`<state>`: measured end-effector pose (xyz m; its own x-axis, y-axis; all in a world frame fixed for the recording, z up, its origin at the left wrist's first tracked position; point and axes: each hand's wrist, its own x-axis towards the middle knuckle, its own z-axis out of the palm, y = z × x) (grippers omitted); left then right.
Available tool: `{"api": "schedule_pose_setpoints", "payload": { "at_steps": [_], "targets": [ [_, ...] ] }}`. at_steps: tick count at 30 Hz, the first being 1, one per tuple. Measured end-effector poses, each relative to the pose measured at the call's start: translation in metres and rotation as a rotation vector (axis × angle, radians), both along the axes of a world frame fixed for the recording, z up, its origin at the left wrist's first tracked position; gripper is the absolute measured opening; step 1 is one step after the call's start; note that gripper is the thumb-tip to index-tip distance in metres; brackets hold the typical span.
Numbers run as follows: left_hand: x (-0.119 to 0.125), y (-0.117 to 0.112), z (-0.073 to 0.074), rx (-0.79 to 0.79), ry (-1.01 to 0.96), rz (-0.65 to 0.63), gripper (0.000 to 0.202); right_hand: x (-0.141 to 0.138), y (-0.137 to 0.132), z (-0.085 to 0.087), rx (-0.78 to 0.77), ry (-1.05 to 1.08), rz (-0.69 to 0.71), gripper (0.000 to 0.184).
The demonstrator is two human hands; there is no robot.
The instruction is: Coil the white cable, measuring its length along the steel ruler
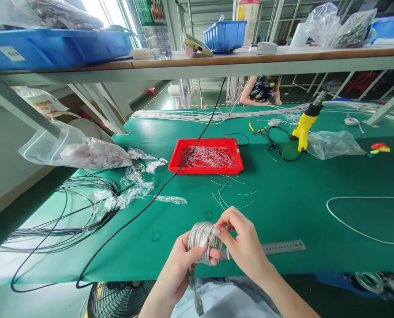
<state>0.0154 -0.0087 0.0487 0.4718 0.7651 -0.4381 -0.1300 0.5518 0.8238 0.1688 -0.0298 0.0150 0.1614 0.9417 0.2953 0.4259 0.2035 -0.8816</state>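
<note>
My left hand (pixel 180 260) is closed around a small coil of silvery wire (pixel 199 236), held above the near edge of the green table (pixel 283 207). My right hand (pixel 241 240) pinches the same coil from the right side, fingers pressed on its strands. A steel ruler (pixel 283 246) lies on the table just behind my right hand. Farther back stands a red tray (pixel 206 168) filled with short cut wire pieces, and a few loose wire pieces (pixel 228 196) lie in front of it.
Black cable coils (pixel 67 212) and crumpled plastic bags (pixel 94 152) occupy the left. A yellow heat gun (pixel 304 126), pliers and a bag sit at the back right; a white wire loop (pixel 358 221) lies at right. A seated person (pixel 261 90) works across the table. Shelf with blue bins overhead.
</note>
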Motion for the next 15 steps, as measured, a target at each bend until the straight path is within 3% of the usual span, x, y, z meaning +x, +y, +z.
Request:
{"api": "schedule_pose_setpoints", "payload": {
  "at_steps": [11, 15],
  "targets": [
    [0.011, -0.011, -0.013, -0.03, -0.146, 0.083, 0.041, -0.02, -0.003, -0.019, 0.132, -0.088, -0.274, 0.027],
    [0.006, -0.008, -0.019, -0.072, -0.181, 0.107, 0.034, -0.015, -0.001, -0.022, 0.071, -0.034, -0.201, 0.03]
  ]
}}
